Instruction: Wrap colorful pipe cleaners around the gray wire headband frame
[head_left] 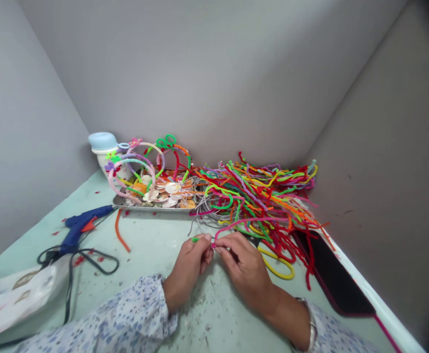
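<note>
Both my hands meet over the middle of the table, fingers pinched close together. My right hand (247,267) grips a pink pipe cleaner (232,225), whose long free end arcs up and away to the right. Its lower end sits wound or bunched between the two sets of fingertips. My left hand (189,264) pinches a small piece, from which a green fuzzy bit (195,239) pokes out beside the thumb; the rest is hidden by the fingers. Just beyond the hands lie loops of thin grey wire (203,215). Yellow-handled scissors (282,269) rest right of my right hand.
A tangled heap of coloured pipe cleaners (258,191) spreads at the back right. Behind left, a metal tray (155,209) holds discs and wrapped headbands (151,171), near a white bottle (102,142). A blue glue gun (76,228) with cord lies left; a black phone-like slab (337,279) lies right.
</note>
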The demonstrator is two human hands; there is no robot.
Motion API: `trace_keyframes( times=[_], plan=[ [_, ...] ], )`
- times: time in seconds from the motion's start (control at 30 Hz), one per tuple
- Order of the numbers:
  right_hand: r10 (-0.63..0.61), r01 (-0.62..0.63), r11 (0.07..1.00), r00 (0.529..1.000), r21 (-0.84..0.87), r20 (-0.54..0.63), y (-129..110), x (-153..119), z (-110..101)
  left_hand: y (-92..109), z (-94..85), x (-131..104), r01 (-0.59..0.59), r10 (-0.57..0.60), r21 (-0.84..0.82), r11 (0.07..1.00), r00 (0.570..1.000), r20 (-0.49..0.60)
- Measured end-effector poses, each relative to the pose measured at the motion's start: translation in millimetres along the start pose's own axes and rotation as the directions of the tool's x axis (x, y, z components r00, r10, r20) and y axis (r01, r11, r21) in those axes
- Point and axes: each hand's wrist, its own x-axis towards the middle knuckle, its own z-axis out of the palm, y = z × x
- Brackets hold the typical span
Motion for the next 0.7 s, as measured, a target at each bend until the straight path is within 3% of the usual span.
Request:
trace_keyframes(
  times=[0.27,0.47,0.7],
  plan=[
    [0.011,-0.011,1.0,0.999,-0.017,0.037,1.3,-1.6,-0.6,0.9,0.2,-3.2,-0.009,0.008,0.026,1.0,1.0,0.022],
    [0.025,-0.025,1.0,1.0,0.015,-0.005,-0.3,-2.2,1.4,0.1,-0.3,-2.0,0.007,-0.008,0.029,1.0,1.0,0.012],
    [0.092,-0.093,0.995,0.995,0.019,0.049,0.3,-1.5,1.1,-1.0,0.0,-1.4,-0.007,0.007,0.032,0.999,1.0,0.018]
  ],
)
